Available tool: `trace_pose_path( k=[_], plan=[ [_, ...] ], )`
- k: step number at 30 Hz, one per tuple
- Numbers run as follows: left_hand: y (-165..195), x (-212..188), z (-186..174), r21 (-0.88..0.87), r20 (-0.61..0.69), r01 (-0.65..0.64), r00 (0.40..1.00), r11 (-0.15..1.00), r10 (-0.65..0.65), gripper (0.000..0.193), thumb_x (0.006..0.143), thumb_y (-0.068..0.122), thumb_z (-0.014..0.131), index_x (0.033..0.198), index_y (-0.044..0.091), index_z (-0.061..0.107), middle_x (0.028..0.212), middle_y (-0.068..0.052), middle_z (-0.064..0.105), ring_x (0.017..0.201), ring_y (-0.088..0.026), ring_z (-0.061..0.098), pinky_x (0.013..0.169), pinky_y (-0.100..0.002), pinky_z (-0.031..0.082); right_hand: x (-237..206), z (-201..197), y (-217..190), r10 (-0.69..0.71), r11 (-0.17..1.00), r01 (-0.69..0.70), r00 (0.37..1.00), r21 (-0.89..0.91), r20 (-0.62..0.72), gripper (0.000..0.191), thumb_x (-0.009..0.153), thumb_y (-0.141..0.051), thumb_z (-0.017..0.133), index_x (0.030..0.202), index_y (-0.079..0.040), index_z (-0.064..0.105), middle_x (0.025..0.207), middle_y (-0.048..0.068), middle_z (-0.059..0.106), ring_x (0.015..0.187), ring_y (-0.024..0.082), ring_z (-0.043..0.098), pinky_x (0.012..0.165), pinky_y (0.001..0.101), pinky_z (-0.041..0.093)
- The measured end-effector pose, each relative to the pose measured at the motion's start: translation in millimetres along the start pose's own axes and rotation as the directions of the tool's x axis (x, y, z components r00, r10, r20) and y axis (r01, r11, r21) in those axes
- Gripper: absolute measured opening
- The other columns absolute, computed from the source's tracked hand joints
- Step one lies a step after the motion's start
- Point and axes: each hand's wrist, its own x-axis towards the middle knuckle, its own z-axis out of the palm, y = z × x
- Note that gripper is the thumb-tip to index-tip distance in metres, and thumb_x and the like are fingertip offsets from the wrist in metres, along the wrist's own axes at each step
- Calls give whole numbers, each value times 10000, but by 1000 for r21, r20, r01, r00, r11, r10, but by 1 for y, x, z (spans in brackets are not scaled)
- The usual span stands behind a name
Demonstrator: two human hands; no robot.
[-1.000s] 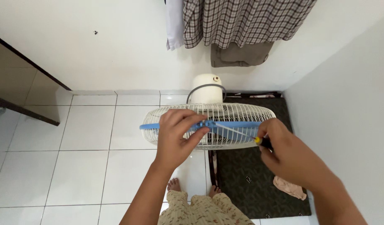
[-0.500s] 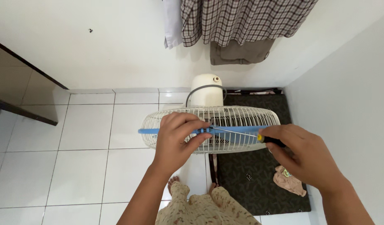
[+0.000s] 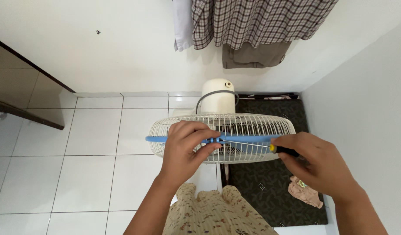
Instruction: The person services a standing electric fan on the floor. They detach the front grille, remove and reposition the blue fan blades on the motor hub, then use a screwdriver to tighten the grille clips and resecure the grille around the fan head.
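Observation:
A standing fan with a white wire cage (image 3: pixel 248 124), a blue rim band (image 3: pixel 242 139) and a cream motor housing (image 3: pixel 218 95) stands below me. My left hand (image 3: pixel 185 146) grips the top of the cage over the blue band, near its clip. My right hand (image 3: pixel 318 163) holds a screwdriver (image 3: pixel 284 151) with a black and yellow handle; its thin shaft points left along the band toward the clip.
White tiled floor (image 3: pixel 91 174) spreads to the left. A dark patterned mat (image 3: pixel 270 191) lies under the fan with a crumpled cloth (image 3: pixel 305 192) on it. Checked clothing (image 3: pixel 252 21) hangs on the wall. A dark door (image 3: pixel 22 91) stands at left, a wall at right.
My right hand with the screwdriver has shifted slightly right and lower along the cage. The left hand stays clamped on the blue band.

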Motion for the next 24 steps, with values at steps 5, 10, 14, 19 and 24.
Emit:
trace_pose_path(
  k=[5,10,14,19,24],
  plan=[
    [0,1,0,0,-10,-3,1000,1000,3,198,658,206,694,833,132,639,819,17,561,788,-165,503,738,-309,347,2,-2,7,-134,991,134,991,6,-4,312,605,-52,620,902,-66,526,843,74,542,676,175,563,545,247,469],
    [-1,1,0,-11,-6,-9,1000,1000,9,192,662,198,697,831,130,638,811,20,560,781,-162,499,743,-310,348,2,-9,28,-89,990,90,996,107,-11,334,578,18,632,859,-60,469,932,93,520,748,169,571,614,237,497],
    [-1,1,1,-17,-15,-16,1000,1000,15,194,656,196,698,826,126,637,813,16,562,782,-165,499,732,-306,346,-4,-7,41,-13,876,67,993,478,-116,292,635,49,594,886,-11,456,899,117,568,771,141,576,621,251,494],
    [-1,-1,3,6,-36,-20,999,1000,20,186,669,198,692,826,121,631,818,3,558,792,-176,495,734,-312,345,-11,13,42,322,700,-117,932,705,-165,139,872,-33,384,976,-9,473,790,144,572,501,107,450,420,197,342],
    [-1,-2,4,32,-41,-17,999,999,18,180,679,203,689,825,119,624,812,-1,546,798,-180,495,738,-317,344,-9,13,46,-4,306,119,992,945,-124,329,792,40,441,1083,-86,352,1082,109,451,652,92,457,526,196,375]
  ],
)
